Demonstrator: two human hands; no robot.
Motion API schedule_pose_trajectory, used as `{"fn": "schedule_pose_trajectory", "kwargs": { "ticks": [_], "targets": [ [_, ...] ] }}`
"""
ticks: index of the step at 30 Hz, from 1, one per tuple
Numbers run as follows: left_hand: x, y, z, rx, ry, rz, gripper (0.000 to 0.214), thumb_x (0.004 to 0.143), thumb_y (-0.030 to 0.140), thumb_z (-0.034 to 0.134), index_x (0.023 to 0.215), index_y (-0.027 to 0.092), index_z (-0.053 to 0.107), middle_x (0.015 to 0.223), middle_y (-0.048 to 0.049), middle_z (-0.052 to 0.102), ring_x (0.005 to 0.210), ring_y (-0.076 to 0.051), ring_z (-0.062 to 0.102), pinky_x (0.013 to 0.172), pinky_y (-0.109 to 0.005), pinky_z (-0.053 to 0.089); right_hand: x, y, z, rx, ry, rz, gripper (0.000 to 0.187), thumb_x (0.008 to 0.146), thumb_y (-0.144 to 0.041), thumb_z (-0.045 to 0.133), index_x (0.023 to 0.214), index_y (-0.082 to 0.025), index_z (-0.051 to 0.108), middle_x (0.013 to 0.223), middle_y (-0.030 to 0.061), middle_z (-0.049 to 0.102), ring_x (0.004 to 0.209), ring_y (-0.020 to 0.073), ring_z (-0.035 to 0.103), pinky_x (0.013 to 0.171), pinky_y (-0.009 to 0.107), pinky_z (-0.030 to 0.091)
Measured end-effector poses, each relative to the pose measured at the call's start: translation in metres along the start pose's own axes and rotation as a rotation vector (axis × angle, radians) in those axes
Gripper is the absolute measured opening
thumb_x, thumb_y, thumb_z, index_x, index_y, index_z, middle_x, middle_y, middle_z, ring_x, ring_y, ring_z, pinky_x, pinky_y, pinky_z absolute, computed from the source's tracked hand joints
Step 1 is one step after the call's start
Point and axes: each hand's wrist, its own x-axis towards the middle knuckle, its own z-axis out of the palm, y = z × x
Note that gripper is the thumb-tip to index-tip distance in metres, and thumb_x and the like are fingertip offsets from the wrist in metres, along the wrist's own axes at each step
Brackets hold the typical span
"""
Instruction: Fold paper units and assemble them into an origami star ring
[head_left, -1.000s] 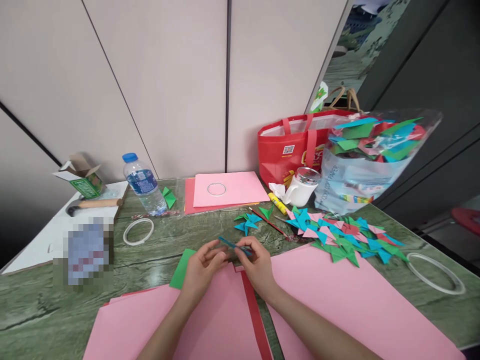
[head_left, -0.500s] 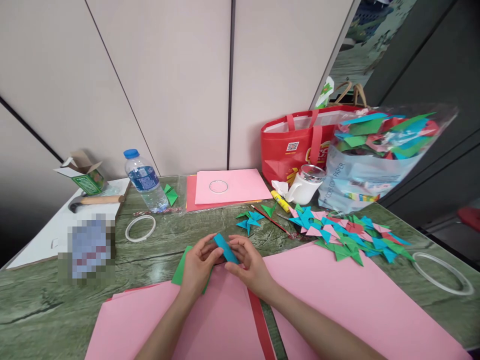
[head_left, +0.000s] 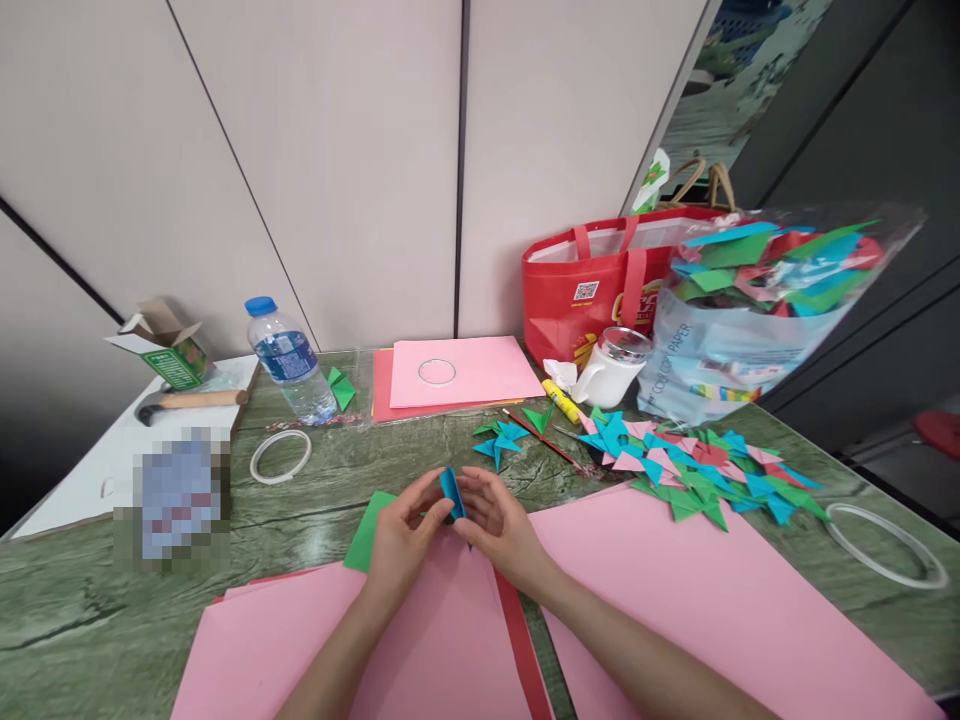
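My left hand and my right hand meet above the near middle of the green table. Between their fingertips stands a small folded blue paper piece, held nearly upright and pinched from both sides. A green paper square lies flat just left of my left hand. Large pink paper sheets lie under and beside my forearms, with a red strip between them.
A heap of folded blue, pink and green paper shapes lies right. Behind are a white mug, glue stick, red bag, clear bag of shapes, water bottle, tape rings, and a pink sheet stack.
The blue piece, held flat and thin a second ago, has been turned up on edge between both hands. The hands have drawn closer together.
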Motion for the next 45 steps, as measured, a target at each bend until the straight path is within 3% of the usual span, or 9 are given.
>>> {"fn": "schedule_pose_trajectory", "kwargs": {
  "ticks": [6, 11, 17, 20, 28, 36, 39, 42, 45],
  "targets": [
    [-0.001, -0.003, -0.001, 0.155, 0.004, 0.084, 0.044, 0.078, 0.032, 0.054, 0.12, 0.019, 0.054, 0.069, 0.0009, 0.066, 0.061, -0.014, 0.059, 0.059, -0.023, 0.047, 0.005, 0.001, -0.006, -0.064, 0.16, 0.017, 0.029, 0.073, -0.024, 0.055, 0.101, -0.021, 0.049, 0.094, 0.0051, 0.064, 0.086, 0.0189, 0.062, 0.074, 0.033, 0.051],
    [-0.002, -0.002, -0.003, 0.305, -0.022, 0.217, 0.035, 0.08, 0.025, 0.051, 0.113, 0.024, 0.061, 0.098, -0.0045, 0.068, 0.082, -0.019, 0.062, 0.072, -0.027, 0.048, 0.006, 0.004, -0.01, -0.117, 0.199, 0.044, 0.027, 0.067, -0.019, 0.059, 0.093, -0.02, 0.05, 0.077, 0.0003, 0.063, 0.07, 0.0155, 0.06, 0.066, 0.029, 0.05],
    [-0.004, 0.001, -0.005, 0.458, -0.272, 0.475, 0.044, 0.08, 0.006, 0.037, 0.106, 0.03, 0.064, 0.119, -0.0056, 0.056, 0.104, -0.02, 0.054, 0.087, -0.036, 0.045, 0.007, -0.002, -0.011, -0.104, 0.298, 0.061, 0.032, 0.064, -0.025, 0.066, 0.093, -0.018, 0.054, 0.081, 0.0021, 0.065, 0.069, 0.0164, 0.06, 0.063, 0.029, 0.05],
    [-0.004, 0.002, -0.005, 0.513, -0.311, 0.466, 0.04, 0.08, 0.007, 0.041, 0.099, 0.03, 0.067, 0.123, -0.0052, 0.052, 0.108, -0.021, 0.051, 0.087, -0.036, 0.044, 0.008, -0.002, -0.012, -0.057, 0.308, 0.084, 0.033, 0.062, -0.029, 0.07, 0.089, -0.017, 0.057, 0.08, 0.0029, 0.066, 0.068, 0.0174, 0.061, 0.063, 0.031, 0.051],
    [0.001, 0.005, -0.009, 0.373, -0.273, 0.397, 0.025, 0.077, 0.016, 0.052, 0.087, 0.028, 0.072, 0.103, -0.0068, 0.062, 0.092, -0.022, 0.059, 0.078, -0.035, 0.048, 0.01, -0.002, -0.012, 0.126, 0.206, 0.117, 0.035, 0.063, -0.045, 0.07, 0.085, -0.019, 0.062, 0.077, 0.0025, 0.069, 0.067, 0.0191, 0.064, 0.063, 0.034, 0.052],
    [-0.003, 0.016, -0.015, 0.334, -0.474, 0.251, 0.016, 0.074, 0.023, 0.06, 0.08, 0.028, 0.074, 0.111, -0.0061, 0.06, 0.097, -0.023, 0.058, 0.081, -0.033, 0.047, 0.012, -0.002, -0.015, 0.139, 0.203, 0.135, 0.033, 0.062, -0.044, 0.071, 0.079, -0.018, 0.064, 0.068, 0.0006, 0.067, 0.057, 0.0161, 0.06, 0.057, 0.03, 0.05],
    [-0.002, 0.014, -0.013, 0.377, -0.415, 0.273, 0.013, 0.073, 0.023, 0.062, 0.074, 0.027, 0.074, 0.101, -0.0052, 0.064, 0.091, -0.022, 0.059, 0.079, -0.032, 0.047, 0.012, -0.002, -0.015, 0.144, 0.174, 0.147, 0.032, 0.063, -0.045, 0.07, 0.078, -0.018, 0.064, 0.065, -0.0002, 0.066, 0.054, 0.0147, 0.059, 0.055, 0.028, 0.048],
    [-0.001, 0.009, -0.01, 0.326, -0.231, 0.214, 0.009, 0.069, 0.024, 0.065, 0.075, 0.025, 0.072, 0.086, -0.0043, 0.067, 0.078, -0.02, 0.061, 0.071, -0.031, 0.049, 0.011, -0.005, -0.013, 0.112, 0.143, 0.134, 0.031, 0.066, -0.046, 0.067, 0.078, -0.018, 0.064, 0.068, 0.0, 0.067, 0.057, 0.0143, 0.059, 0.055, 0.027, 0.048],
    [0.0, 0.006, -0.007, 0.188, -0.079, 0.081, 0.036, 0.063, 0.024, 0.07, 0.099, 0.022, 0.065, 0.083, -0.0032, 0.066, 0.07, -0.019, 0.061, 0.063, -0.03, 0.051, 0.009, -0.009, -0.011, 0.058, 0.078, 0.111, 0.035, 0.063, -0.042, 0.071, 0.087, -0.018, 0.063, 0.079, 0.0011, 0.067, 0.069, 0.0165, 0.061, 0.062, 0.028, 0.049]
  ]
}}
